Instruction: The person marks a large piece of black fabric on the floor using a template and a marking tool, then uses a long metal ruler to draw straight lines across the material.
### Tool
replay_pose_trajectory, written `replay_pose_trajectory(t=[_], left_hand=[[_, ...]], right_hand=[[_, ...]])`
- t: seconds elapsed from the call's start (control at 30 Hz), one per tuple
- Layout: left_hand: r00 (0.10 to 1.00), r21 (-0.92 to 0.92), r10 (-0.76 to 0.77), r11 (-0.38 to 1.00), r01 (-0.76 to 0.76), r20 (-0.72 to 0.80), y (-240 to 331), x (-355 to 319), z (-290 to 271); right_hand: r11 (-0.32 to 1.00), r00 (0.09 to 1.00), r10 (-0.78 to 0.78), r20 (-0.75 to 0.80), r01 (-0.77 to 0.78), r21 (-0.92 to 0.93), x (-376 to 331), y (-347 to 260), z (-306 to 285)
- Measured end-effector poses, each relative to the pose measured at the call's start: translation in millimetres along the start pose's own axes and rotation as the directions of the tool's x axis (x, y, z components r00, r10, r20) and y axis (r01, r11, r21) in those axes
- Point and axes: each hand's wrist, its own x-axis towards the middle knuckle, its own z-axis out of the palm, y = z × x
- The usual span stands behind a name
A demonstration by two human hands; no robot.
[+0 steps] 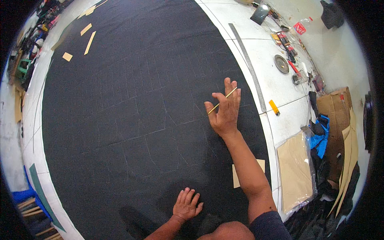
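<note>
Fabric: black cloth (132, 92) lies spread flat over most of the white counter (276, 86), with faint chalk lines crossing it in a grid of panels.
Right hand: right hand (225, 110) reaches forward onto the cloth near its right edge, fingers extended, grasping a thin yellow stick (222, 101) between thumb and fingers; the stick slants across the fingers.
Left hand: left hand (187, 205) rests palm down on the cloth close to the body, fingers spread, holding nothing.
Step in hand: judged as marking out. The right hand is placed among the chalk lines with the stick, while the left hand presses the cloth flat.
Next move calls for: steady pressure from the left hand so the cloth does not creep, and careful alignment of the stick with an existing line before any new mark. Whether the stick is a marker or a measure cannot be told.
Straightedge: long metal ruler (248, 64) lies on the bare counter just beside the cloth edge, untouched.
Patterns: tan card pieces (89, 42) lie at the far left of the cloth; another tan card (236, 178) lies just beside the right forearm.
Other items: yellow cutter (274, 107) near the ruler end; bagged tan board (295, 172) at the right counter edge; small tools along the far right.
</note>
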Motion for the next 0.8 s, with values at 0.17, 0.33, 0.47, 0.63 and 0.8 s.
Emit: replay_pose_trajectory(t=[0.17,0.33,0.47,0.63,0.8], left_hand=[[1.0,0.015,-0.002,1.0,0.003,-0.023,0,-1,3],[0.999,0.018,0.0,1.0,0.001,-0.036,0,-1,5],[0.999,-0.006,0.001,1.0,-0.001,-0.034,-1,-5,8],[0.999,-0.033,0.001,0.999,-0.002,-0.04,-1,-7,8],[1.0,0.018,0.02,1.0,-0.019,-0.013,-2,-9,10]], right_hand=[[0.999,0.999,0.04,-0.017,-0.039,0.032,-5,-1,27],[0.995,0.997,0.074,-0.018,-0.073,0.062,-10,1,35],[0.993,0.996,0.087,-0.033,-0.084,0.083,-2,-5,28],[0.986,0.981,-0.005,-0.195,0.038,0.163,21,-10,8],[0.985,0.994,0.092,-0.056,-0.083,0.148,34,-5,-1]])
